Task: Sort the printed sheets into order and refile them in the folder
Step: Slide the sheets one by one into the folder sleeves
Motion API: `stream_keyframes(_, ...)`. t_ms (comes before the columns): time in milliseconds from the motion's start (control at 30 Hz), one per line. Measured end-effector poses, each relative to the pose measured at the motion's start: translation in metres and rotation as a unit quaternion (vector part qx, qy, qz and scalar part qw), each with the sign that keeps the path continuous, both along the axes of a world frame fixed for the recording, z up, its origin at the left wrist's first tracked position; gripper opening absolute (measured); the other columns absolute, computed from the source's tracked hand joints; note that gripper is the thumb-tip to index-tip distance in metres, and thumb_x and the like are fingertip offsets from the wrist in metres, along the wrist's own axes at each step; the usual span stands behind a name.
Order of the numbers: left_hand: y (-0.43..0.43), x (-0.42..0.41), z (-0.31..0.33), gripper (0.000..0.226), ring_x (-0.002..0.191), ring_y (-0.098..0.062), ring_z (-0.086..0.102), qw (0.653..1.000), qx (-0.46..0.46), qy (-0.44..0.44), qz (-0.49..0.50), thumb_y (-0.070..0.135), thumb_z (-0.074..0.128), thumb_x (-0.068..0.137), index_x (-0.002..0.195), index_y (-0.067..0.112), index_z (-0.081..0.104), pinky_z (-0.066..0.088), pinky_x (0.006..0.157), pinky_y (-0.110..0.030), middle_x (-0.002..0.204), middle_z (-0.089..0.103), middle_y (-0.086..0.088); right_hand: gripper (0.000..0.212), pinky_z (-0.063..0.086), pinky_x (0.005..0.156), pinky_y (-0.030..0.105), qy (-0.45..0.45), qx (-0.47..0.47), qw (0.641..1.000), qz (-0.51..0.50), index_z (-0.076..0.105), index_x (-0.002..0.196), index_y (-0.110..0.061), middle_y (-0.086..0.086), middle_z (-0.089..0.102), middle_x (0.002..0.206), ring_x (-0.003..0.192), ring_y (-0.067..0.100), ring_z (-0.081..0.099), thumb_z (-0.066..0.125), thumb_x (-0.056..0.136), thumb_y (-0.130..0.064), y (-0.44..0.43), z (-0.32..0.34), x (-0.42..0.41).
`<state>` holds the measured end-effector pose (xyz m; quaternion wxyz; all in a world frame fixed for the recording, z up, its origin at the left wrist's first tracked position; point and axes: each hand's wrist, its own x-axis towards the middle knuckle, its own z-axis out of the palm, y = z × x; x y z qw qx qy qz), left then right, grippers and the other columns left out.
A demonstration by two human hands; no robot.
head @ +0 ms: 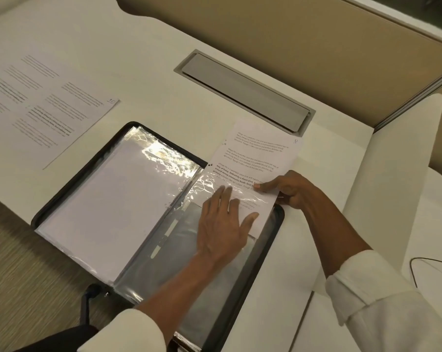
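Note:
A black zip folder lies open on the white desk, its clear sleeves shining. The left side holds filled sleeves. A printed sheet marked with a handwritten number at its corner sits partway inside the top clear sleeve on the right side, most of it sticking out beyond the folder's far edge. My left hand lies flat with straight fingers on that sleeve, over the sheet's lower part. My right hand pinches the sheet's right edge between thumb and fingers.
Several loose printed sheets lie spread at the far left of the desk, one numbered 10. A grey cable hatch is set into the desk behind the folder. A tan partition stands at the back. A thin cable runs at the right.

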<state>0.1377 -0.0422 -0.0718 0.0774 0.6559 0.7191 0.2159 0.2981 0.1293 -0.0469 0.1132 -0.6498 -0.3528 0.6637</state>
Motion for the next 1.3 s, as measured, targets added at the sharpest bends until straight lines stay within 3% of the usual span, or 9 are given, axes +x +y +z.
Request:
stream_keyframes(133, -0.004, -0.036, -0.019, 0.088, 0.163, -0.032, 0.009, 0.996, -0.079, 0.046, -0.015, 0.073, 0.033, 0.104, 0.159, 0.006, 0.038, 0.011, 0.131, -0.048, 0.174, 0.017, -0.018, 0.05, 0.065, 0.076, 0.041, 0.008, 0.012, 1.0, -0.001, 0.076, 0.111, -0.011, 0.007, 0.082, 0.103, 0.097, 0.03, 0.077, 0.096, 0.066, -0.004, -0.003, 0.003, 0.0)
stream_keyframes(300, -0.014, -0.061, -0.034, 0.098, 0.163, -0.031, -0.01, 0.99, -0.104, 0.065, -0.063, 0.078, 0.027, 0.102, 0.166, 0.004, 0.019, 0.003, 0.132, -0.051, 0.176, -0.006, -0.017, 0.036, 0.061, 0.07, 0.038, 0.008, 0.102, 0.984, -0.148, 0.076, 0.108, -0.012, 0.006, 0.08, 0.106, 0.094, 0.026, 0.076, 0.093, 0.077, -0.014, 0.02, 0.003, 0.005)
stream_keyframes(467, -0.01, -0.066, -0.028, 0.084, 0.159, -0.04, 0.022, 0.992, -0.105, 0.041, -0.061, 0.07, 0.043, 0.102, 0.157, 0.007, 0.042, 0.024, 0.128, -0.056, 0.171, 0.025, -0.021, 0.049, 0.065, 0.079, 0.042, -0.073, 0.187, 0.972, -0.121, 0.066, 0.121, -0.003, 0.011, 0.075, 0.116, 0.095, 0.026, 0.075, 0.089, 0.078, 0.003, 0.043, -0.004, 0.016)
stream_keyframes(600, 0.025, -0.084, -0.006, 0.039, 0.126, -0.033, 0.053, 0.998, -0.033, -0.004, -0.048, 0.049, 0.068, 0.096, 0.11, 0.013, 0.07, 0.049, 0.105, -0.052, 0.132, 0.063, -0.01, 0.048, 0.059, 0.057, 0.02, -0.103, 0.192, 0.976, -0.029, 0.068, 0.12, -0.009, 0.0, 0.074, 0.103, 0.087, 0.015, 0.073, 0.089, 0.078, 0.003, 0.04, -0.002, 0.013)
stream_keyframes(700, 0.077, -0.106, 0.015, 0.026, 0.109, -0.027, 0.057, 0.995, -0.05, -0.083, -0.003, 0.042, 0.072, 0.095, 0.1, 0.017, 0.069, 0.047, 0.093, -0.045, 0.109, 0.065, -0.002, 0.043, 0.059, 0.058, 0.018, -0.096, 0.187, 0.977, -0.023, 0.071, 0.115, -0.009, 0.0, 0.075, 0.103, 0.087, 0.014, 0.074, 0.089, 0.077, 0.001, 0.032, -0.005, 0.015)
stream_keyframes(800, 0.143, -0.126, 0.025, 0.038, 0.11, -0.027, 0.061, 0.981, -0.128, -0.148, 0.01, 0.043, 0.074, 0.095, 0.116, 0.013, 0.065, 0.05, 0.095, -0.042, 0.115, 0.068, -0.006, 0.041, 0.06, 0.062, 0.021, -0.088, 0.19, 0.977, -0.026, 0.073, 0.113, -0.013, -0.001, 0.077, 0.106, 0.091, 0.015, 0.075, 0.091, 0.077, -0.002, 0.026, -0.005, 0.019)
stream_keyframes(1000, 0.251, -0.14, 0.031, 0.048, 0.09, -0.026, 0.077, 0.902, -0.276, -0.331, 0.002, 0.031, 0.087, 0.087, 0.12, 0.011, 0.059, 0.063, 0.089, -0.045, 0.103, 0.075, -0.004, 0.042, 0.06, 0.064, 0.02, -0.081, 0.204, 0.975, -0.041, 0.073, 0.114, -0.014, -0.004, 0.078, 0.108, 0.086, 0.01, 0.078, 0.09, 0.078, -0.004, 0.019, -0.005, 0.024)
stream_keyframes(1133, 0.279, -0.132, 0.033, 0.04, 0.07, -0.026, 0.077, 0.869, -0.358, -0.34, -0.022, 0.015, 0.092, 0.082, 0.108, 0.004, 0.062, 0.064, 0.067, -0.036, 0.095, 0.079, -0.019, 0.044, 0.062, 0.068, 0.023, -0.088, 0.219, 0.971, -0.038, 0.071, 0.121, -0.013, -0.004, 0.078, 0.111, 0.089, 0.012, 0.078, 0.089, 0.08, -0.007, 0.023, -0.006, 0.026)
stream_keyframes(1300, 0.281, -0.13, 0.026, 0.032, 0.082, -0.029, 0.08, 0.868, -0.373, -0.326, -0.033, 0.004, 0.093, 0.078, 0.1, -0.003, 0.071, 0.067, 0.075, -0.043, 0.089, 0.081, -0.013, 0.052, 0.065, 0.077, 0.031, -0.056, 0.215, 0.974, -0.034, 0.071, 0.128, -0.01, 0.003, 0.079, 0.115, 0.101, 0.022, 0.078, 0.089, 0.079, -0.005, 0.034, -0.008, 0.03)
